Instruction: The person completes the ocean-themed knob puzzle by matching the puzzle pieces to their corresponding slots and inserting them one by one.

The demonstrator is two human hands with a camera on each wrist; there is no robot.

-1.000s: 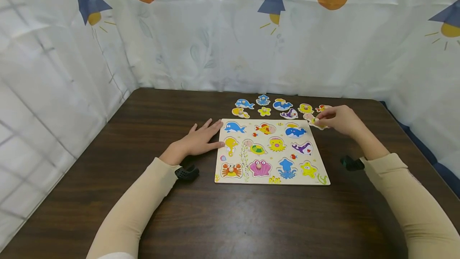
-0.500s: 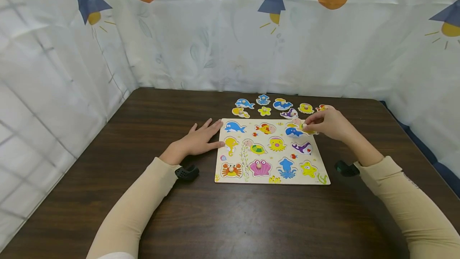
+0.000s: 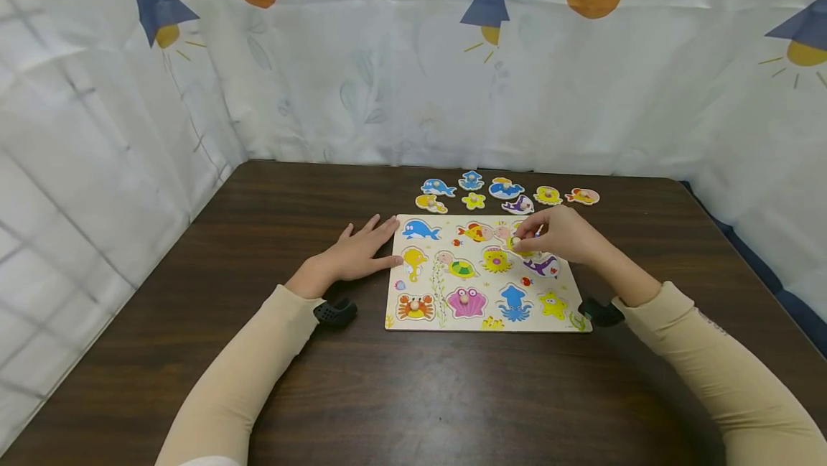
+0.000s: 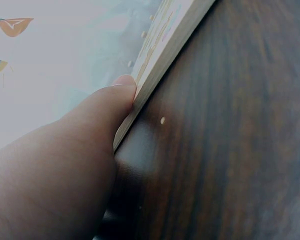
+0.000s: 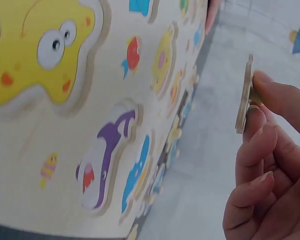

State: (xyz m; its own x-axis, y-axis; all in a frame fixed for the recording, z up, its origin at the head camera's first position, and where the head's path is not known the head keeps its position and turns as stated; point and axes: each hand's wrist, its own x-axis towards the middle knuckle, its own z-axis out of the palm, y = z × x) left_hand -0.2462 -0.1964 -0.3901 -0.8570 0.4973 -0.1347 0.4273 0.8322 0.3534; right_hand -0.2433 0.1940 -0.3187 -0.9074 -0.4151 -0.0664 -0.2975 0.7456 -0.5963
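Observation:
My right hand (image 3: 561, 235) pinches a turtle puzzle piece (image 3: 507, 236) by its knob and holds it over the upper right of the wooden puzzle board (image 3: 423, 288). Edge-on in the right wrist view, the piece (image 5: 244, 100) stands apart from the board's surface. My left hand (image 3: 354, 252) lies with spread, straight fingers at the board's left edge, its thumb (image 4: 122, 87) against that edge. A crab piece (image 3: 416, 306) and a pink shell piece (image 3: 466, 302), both with knobs, sit in the board's front row. The printed turtle outline (image 3: 461, 268) is near the board's middle.
Several loose knobbed pieces lie behind the board, among them a blue whale (image 3: 438, 187), a yellow star (image 3: 474, 201), a purple fish-like piece (image 3: 519, 204) and a red-and-yellow fish (image 3: 583, 196). The dark wooden table (image 3: 310, 394) ends at a printed white curtain (image 3: 388, 78).
My right hand has lifted the turtle piece from the table beyond the board's far right corner and carried it left over the board. My left hand stays in place.

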